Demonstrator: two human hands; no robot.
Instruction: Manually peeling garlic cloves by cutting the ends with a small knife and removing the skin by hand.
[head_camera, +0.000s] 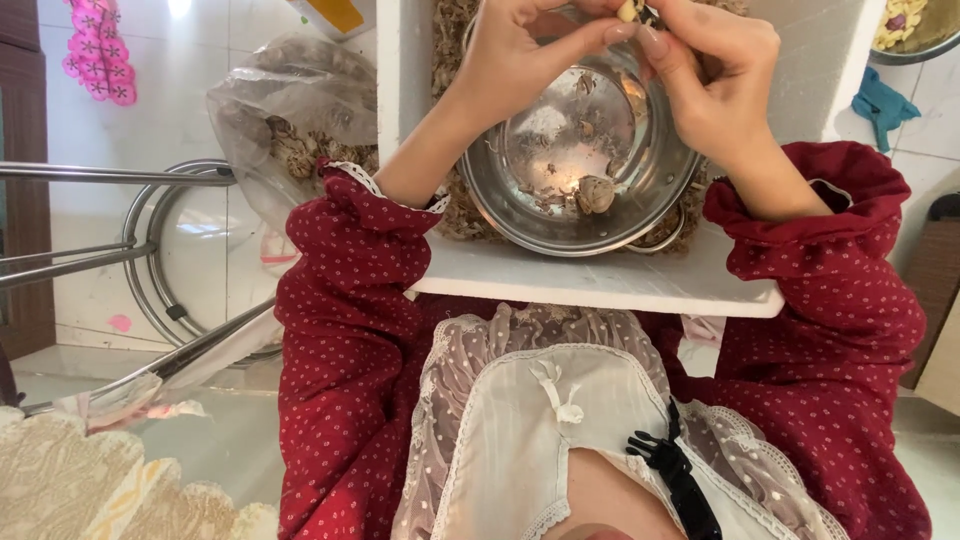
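Both my hands are raised over a shiny steel pot (520, 200) that sits in a white foam box (600, 285) on my lap. My left hand (520, 50) and my right hand (715, 70) pinch a small pale clove-like piece (627, 10) together between the fingertips at the top edge of the view. Inside the pot lie a brownish garlic-like bulb (595, 193) and scraps of dry papery skin. More dry skins fill the box around the pot. I wear red dotted sleeves.
A clear plastic bag (290, 110) of brown bulbs lies to the left of the box. A round metal stool frame (180, 250) stands on the white tiled floor at left. A bowl (915, 30) and a teal cloth (885, 105) are at the top right.
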